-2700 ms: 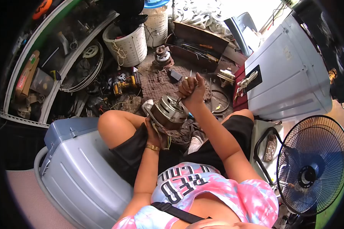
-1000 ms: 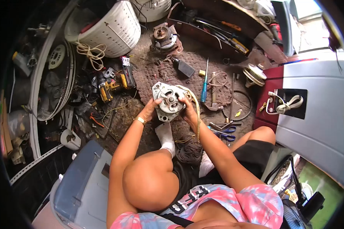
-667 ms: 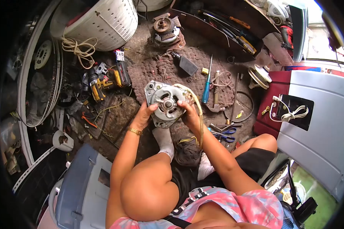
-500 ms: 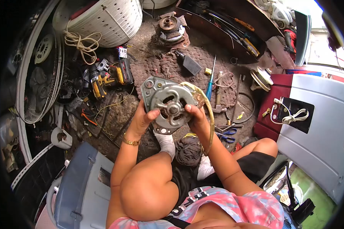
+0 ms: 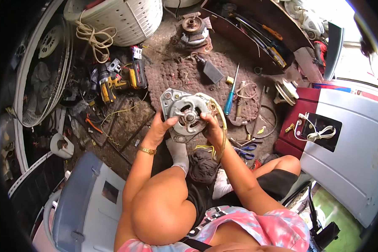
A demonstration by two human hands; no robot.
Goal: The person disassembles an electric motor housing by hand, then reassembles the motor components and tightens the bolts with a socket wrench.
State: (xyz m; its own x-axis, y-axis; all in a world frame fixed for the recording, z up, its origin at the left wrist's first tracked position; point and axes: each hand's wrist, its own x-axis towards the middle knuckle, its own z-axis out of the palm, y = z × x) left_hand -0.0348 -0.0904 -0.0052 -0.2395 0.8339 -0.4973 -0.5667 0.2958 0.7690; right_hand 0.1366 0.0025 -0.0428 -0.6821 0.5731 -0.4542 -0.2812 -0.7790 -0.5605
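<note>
Between my two hands I hold a grey metal electric motor (image 5: pixel 185 131), its slotted end and central shaft facing up. My left hand (image 5: pixel 158 130) grips its left edge, thumb laid on the casing. Around the right edge closes my right hand (image 5: pixel 213 131), thumb near the slots. A yellowish cable (image 5: pixel 223 126) runs from the motor's upper right, down past my right wrist. Beneath is a brown woven mat (image 5: pixel 168 77) with a capacitor-like dark box (image 5: pixel 212 72) on it. A blue screwdriver (image 5: pixel 229 101) and a hammer (image 5: pixel 239 111) lie to the right.
A yellow cordless drill (image 5: pixel 108 88) lies left of the mat. Another rusty motor (image 5: pixel 193 31) stands behind it. A tool box (image 5: pixel 248 46) holds several tools at the back. Blue-handled scissors (image 5: pixel 247 152) and a dark rag (image 5: pixel 203 166) lie nearer me. A white perforated tub (image 5: pixel 130 21) stands back left.
The motor has moved slightly lower and away from my face, still between both hands. The surroundings shift a little in view as my head moves.
</note>
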